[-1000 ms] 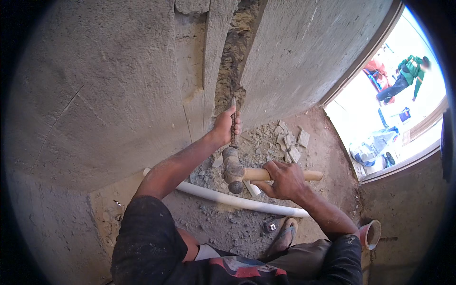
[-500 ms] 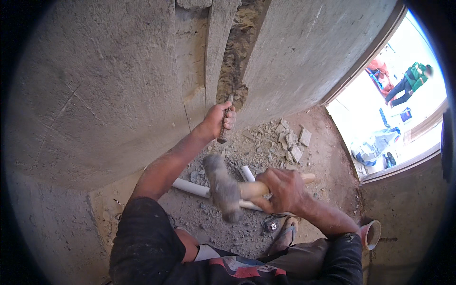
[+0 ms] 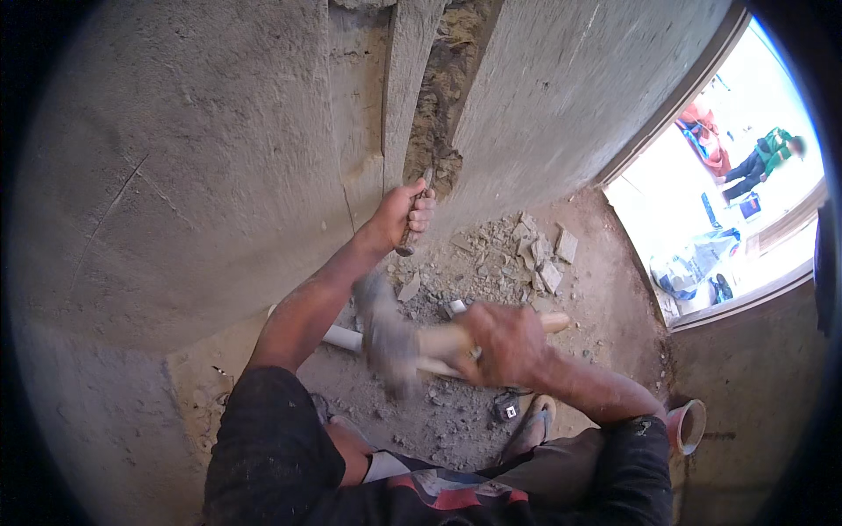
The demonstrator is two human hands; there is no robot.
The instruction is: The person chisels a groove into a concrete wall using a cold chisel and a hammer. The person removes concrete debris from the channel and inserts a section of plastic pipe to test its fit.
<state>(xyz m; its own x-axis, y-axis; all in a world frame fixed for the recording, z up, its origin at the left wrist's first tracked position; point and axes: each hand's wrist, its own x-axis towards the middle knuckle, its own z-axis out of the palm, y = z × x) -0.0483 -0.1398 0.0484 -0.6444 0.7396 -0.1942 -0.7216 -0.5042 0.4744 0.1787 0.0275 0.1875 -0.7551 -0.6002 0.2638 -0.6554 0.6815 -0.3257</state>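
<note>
Head | rubble (image 3: 545, 254) by wall (image 3: 219, 131) | hammer (image 3: 386, 337) partly hides white pipe (image 3: 343, 338)

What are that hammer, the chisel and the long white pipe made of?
Hammer head: probably steel, going by its dull grey colour; blur hides the finish.
Handle: likely bare wood, being pale tan.
Chisel: seemingly metal, dark and brownish, perhaps rusty, with a paler tip.
Pipe: probably plastic, smooth and evenly white.

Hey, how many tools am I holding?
2: a metal chisel in your left hand, pointing toward the wall groove, and a hammer, blurred, in your right hand. I see no others in either grip.
</note>
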